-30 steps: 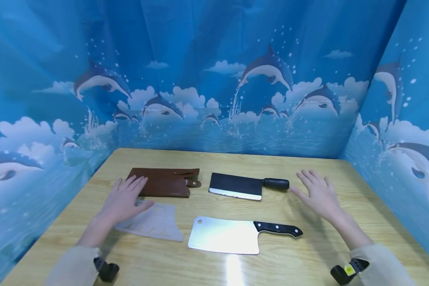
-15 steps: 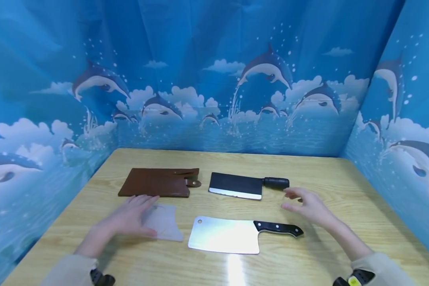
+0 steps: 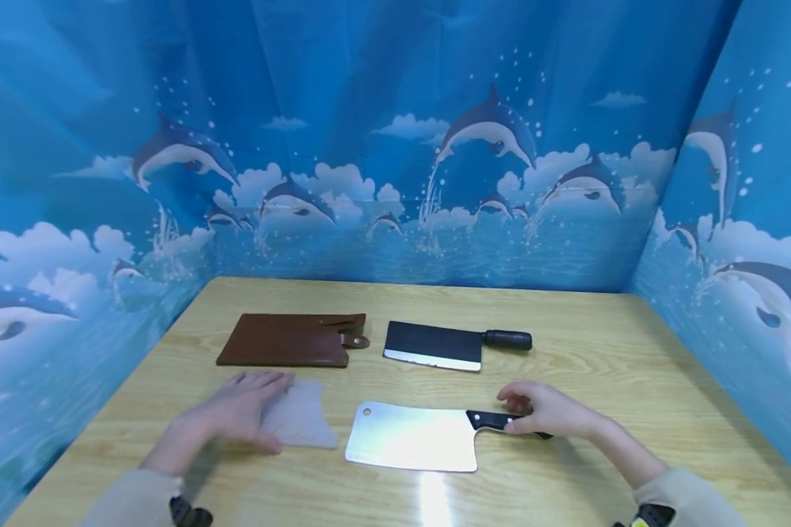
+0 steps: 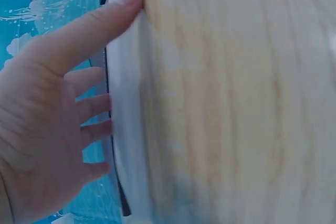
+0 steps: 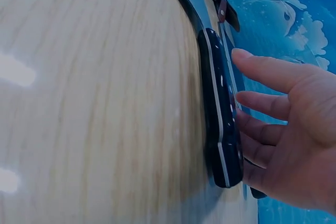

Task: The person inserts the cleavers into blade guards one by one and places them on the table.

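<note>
Two cleavers lie flat on the wooden table. The nearer one is a silver cleaver [image 3: 411, 438] with a riveted black handle [image 5: 218, 114]. My right hand [image 3: 546, 411] is over that handle, its fingers loosely bent and not wrapped round it. The farther cleaver [image 3: 433, 343] has a dark blade, a bright edge and a round black handle. A translucent white blade cover [image 3: 301, 417] lies left of the silver cleaver. My left hand [image 3: 240, 413] spans the cover's left part and hides it, fingers toward the far edge, thumb near the near edge; firm contact is unclear.
A brown leather sheath [image 3: 286, 340] with a snap strap lies at the back left, beyond the white cover. Blue dolphin-print curtains [image 3: 395, 241] stand along the back and sides of the table [image 3: 316, 498].
My left hand has come down from the sheath's corner and the cover onto the cover. My right hand has moved from beyond the dark cleaver's handle nearer, to the silver cleaver's handle.
</note>
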`<state>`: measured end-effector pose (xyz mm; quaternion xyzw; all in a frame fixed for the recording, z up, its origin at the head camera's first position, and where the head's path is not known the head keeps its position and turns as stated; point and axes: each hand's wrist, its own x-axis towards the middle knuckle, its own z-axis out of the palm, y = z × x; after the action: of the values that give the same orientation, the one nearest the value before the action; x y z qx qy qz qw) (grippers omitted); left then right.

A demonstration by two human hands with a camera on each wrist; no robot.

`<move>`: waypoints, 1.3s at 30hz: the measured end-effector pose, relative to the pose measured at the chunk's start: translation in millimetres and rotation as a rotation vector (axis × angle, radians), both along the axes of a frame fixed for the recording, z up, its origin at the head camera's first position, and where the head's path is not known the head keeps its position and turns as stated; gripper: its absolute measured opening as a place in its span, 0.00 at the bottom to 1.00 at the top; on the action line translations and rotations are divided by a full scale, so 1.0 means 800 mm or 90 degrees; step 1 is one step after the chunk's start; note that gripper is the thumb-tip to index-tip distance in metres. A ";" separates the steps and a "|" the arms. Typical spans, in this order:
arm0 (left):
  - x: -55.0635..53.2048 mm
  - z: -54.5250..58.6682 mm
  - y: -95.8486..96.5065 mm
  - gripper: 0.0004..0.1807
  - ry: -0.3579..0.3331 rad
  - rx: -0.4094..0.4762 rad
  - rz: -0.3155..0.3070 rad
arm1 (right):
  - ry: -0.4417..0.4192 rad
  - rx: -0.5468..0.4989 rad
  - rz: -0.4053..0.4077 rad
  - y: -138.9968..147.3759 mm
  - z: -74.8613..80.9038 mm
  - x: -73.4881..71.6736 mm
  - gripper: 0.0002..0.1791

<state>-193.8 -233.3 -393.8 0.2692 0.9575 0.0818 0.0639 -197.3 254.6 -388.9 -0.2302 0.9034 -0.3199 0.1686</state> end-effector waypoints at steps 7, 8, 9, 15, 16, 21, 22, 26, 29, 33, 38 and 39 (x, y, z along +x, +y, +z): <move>-0.001 0.002 0.000 0.57 -0.010 -0.011 0.010 | -0.008 0.009 0.019 -0.006 -0.007 0.001 0.27; -0.001 0.002 0.000 0.57 -0.009 -0.014 0.011 | -0.007 0.012 0.021 -0.007 -0.007 0.001 0.27; 0.000 0.002 0.000 0.58 -0.008 -0.017 0.014 | -0.004 0.016 0.026 -0.008 -0.008 0.001 0.27; 0.007 0.001 0.001 0.58 0.034 -0.031 0.016 | 0.019 0.038 0.036 -0.013 -0.009 0.000 0.25; 0.009 0.001 0.000 0.58 0.044 -0.033 0.017 | 0.024 0.042 0.037 -0.014 -0.009 0.000 0.25; 0.016 -0.006 -0.005 0.58 0.100 -0.040 0.031 | 0.046 0.065 0.047 -0.016 -0.011 0.001 0.26; 0.018 -0.007 -0.006 0.59 0.111 -0.042 0.032 | 0.051 0.070 0.050 -0.016 -0.012 0.001 0.26; 0.022 -0.010 -0.010 0.58 0.151 -0.033 0.039 | 0.084 0.086 0.062 -0.019 -0.011 0.003 0.25; 0.024 -0.009 -0.011 0.58 0.167 -0.027 0.044 | 0.113 0.101 0.072 -0.021 -0.010 0.004 0.24; 0.023 -0.006 -0.013 0.58 0.179 -0.024 0.059 | 0.137 0.123 0.078 -0.023 -0.011 0.003 0.23; 0.017 0.003 -0.012 0.59 0.188 -0.013 0.061 | 0.159 0.134 0.094 -0.023 -0.011 0.002 0.21; 0.015 0.005 -0.010 0.59 0.188 -0.010 0.061 | 0.164 0.134 0.100 -0.022 -0.010 0.002 0.20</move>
<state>-181.6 -241.1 -389.4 0.2320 0.9687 0.0369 -0.0799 -195.7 236.7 -397.3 -0.3201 0.9254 -0.1773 0.0988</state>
